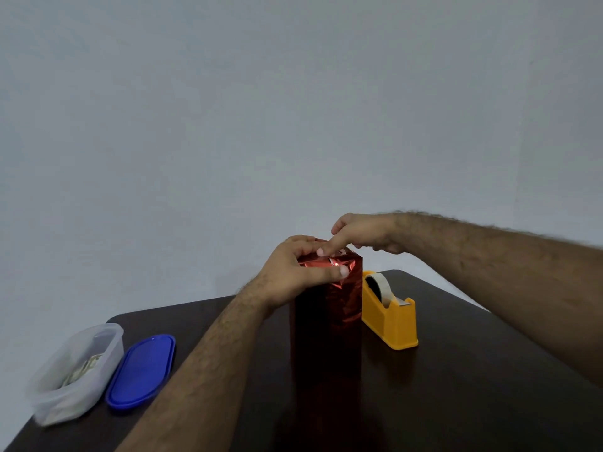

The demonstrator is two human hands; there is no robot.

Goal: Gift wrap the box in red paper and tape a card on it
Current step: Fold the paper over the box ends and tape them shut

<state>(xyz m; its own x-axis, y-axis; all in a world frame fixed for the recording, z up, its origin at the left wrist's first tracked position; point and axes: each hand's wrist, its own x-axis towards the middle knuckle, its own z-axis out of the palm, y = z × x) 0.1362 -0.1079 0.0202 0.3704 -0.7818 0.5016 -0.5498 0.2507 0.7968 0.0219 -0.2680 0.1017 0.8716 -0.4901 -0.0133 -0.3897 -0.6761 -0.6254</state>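
Observation:
A tall box wrapped in shiny red paper [326,321] stands upright in the middle of the dark table. My left hand [290,272] grips its top from the left, thumb pressed on the folded paper at the near top edge. My right hand [362,236] reaches over from the right, one fingertip pressing down on the folded paper on top. A small shiny patch sits between the fingers; I cannot tell whether it is tape. A yellow tape dispenser [390,313] stands just right of the box. No card shows clearly.
At the table's left edge sits a clear plastic container [75,370] with some paper items inside, and its blue oval lid [142,370] lies beside it. The dark wooden table [473,386] ends at a plain grey wall behind.

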